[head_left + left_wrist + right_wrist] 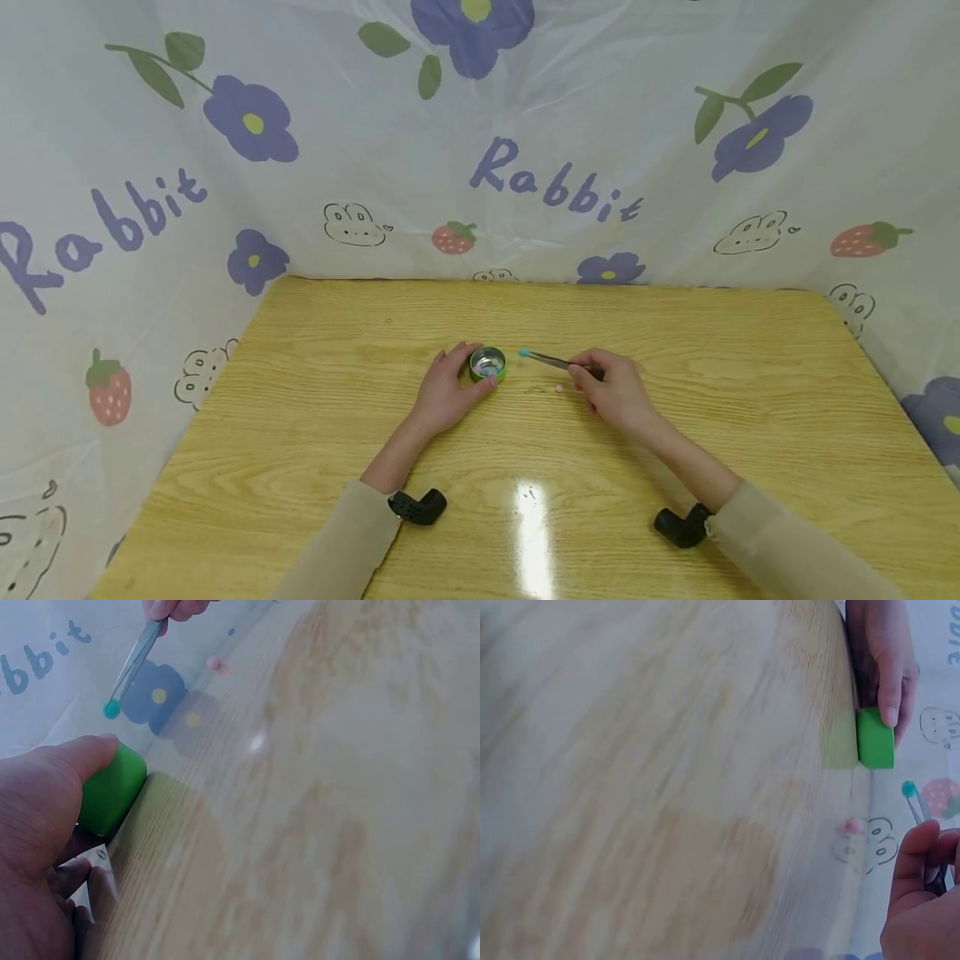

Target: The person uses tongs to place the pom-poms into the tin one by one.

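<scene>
My left hand (444,393) grips a small round green tin (488,364) on the table, thumb at its near rim and fingers round its far side. Pale pink and blue bits show inside the tin. In my right hand (617,389) is a pair of metal tweezers (553,361), pointing left. Their tips pinch a teal bead (112,709), held a little above the table just right of the tin. A pink bead (558,389) lies on the table beneath the tweezers, close to the right fingers.
The wood-grain table (315,467) reaches back to a white curtain (405,150) printed with flowers, rabbits and strawberries, which also hangs along both sides. Black wrist cameras (417,507) sit at both sleeve cuffs. A bright reflection lies on the tabletop at the front.
</scene>
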Action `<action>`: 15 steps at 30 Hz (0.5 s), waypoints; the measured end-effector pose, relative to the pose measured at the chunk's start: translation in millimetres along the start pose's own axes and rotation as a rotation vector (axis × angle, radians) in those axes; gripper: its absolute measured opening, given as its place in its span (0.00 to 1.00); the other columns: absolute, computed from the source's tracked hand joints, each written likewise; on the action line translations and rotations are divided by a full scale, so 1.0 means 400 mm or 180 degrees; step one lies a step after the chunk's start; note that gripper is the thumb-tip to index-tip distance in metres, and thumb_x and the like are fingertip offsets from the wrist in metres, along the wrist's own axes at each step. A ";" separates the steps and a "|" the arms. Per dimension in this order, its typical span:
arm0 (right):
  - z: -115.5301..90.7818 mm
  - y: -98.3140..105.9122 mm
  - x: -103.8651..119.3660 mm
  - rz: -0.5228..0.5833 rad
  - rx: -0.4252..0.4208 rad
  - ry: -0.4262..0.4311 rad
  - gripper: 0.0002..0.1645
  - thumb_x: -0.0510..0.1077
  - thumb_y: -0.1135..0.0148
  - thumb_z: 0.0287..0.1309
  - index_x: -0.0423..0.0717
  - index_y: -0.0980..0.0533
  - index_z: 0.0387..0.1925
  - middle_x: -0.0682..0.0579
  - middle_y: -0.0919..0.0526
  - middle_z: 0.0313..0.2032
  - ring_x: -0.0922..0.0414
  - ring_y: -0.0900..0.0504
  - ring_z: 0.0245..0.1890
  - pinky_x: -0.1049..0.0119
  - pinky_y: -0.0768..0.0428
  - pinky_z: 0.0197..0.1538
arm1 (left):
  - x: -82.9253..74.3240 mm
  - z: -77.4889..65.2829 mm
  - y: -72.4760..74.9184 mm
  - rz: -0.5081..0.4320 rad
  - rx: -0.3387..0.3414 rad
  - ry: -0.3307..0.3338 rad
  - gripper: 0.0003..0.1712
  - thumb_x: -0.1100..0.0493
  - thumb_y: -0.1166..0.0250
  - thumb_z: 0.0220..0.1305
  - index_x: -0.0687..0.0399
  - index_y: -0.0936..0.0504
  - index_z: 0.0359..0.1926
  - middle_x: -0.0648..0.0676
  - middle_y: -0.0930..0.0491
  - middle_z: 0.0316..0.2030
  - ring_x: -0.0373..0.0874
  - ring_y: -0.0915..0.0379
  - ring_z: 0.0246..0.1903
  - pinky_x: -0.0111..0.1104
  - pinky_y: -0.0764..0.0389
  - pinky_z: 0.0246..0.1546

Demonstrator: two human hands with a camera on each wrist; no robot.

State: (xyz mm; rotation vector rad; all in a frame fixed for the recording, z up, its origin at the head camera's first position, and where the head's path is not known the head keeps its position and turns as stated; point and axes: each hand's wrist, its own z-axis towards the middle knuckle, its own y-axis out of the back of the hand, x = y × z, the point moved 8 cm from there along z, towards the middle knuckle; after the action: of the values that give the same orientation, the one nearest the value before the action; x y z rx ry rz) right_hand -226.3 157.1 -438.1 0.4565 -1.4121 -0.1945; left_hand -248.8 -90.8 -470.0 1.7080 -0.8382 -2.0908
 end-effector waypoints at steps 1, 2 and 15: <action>0.002 -0.006 0.003 0.0016 0.0016 -0.0001 0.10 0.37 0.41 0.74 0.33 0.19 0.48 0.37 0.21 0.29 0.55 0.27 0.14 0.64 0.27 0.16 | 0.000 0.000 0.000 -0.0002 -0.0001 -0.0002 0.36 0.50 0.29 0.67 0.59 0.27 0.71 0.66 0.32 0.71 0.67 0.49 0.75 0.59 0.50 0.75; 0.004 -0.012 0.006 0.0027 0.0027 0.0012 0.10 0.37 0.41 0.74 0.33 0.19 0.48 0.37 0.20 0.29 0.55 0.27 0.14 0.64 0.26 0.17 | 0.000 -0.001 0.000 0.0000 -0.0001 -0.0007 0.36 0.50 0.29 0.67 0.59 0.27 0.71 0.66 0.32 0.71 0.66 0.48 0.75 0.58 0.50 0.75; 0.020 -0.073 0.045 0.0093 0.0145 0.0178 0.10 0.37 0.40 0.74 0.34 0.18 0.48 0.37 0.20 0.28 0.56 0.28 0.13 0.65 0.28 0.17 | 0.001 -0.001 0.001 0.0031 -0.0006 -0.0048 0.36 0.50 0.29 0.67 0.59 0.27 0.71 0.64 0.29 0.69 0.62 0.46 0.75 0.57 0.50 0.75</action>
State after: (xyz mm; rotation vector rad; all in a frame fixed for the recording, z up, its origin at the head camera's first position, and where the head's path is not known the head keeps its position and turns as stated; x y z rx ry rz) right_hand -227.2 122.2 -433.4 0.4751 -1.3696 -0.1253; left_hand -248.8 -91.5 -470.0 1.6859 -0.8469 -2.1000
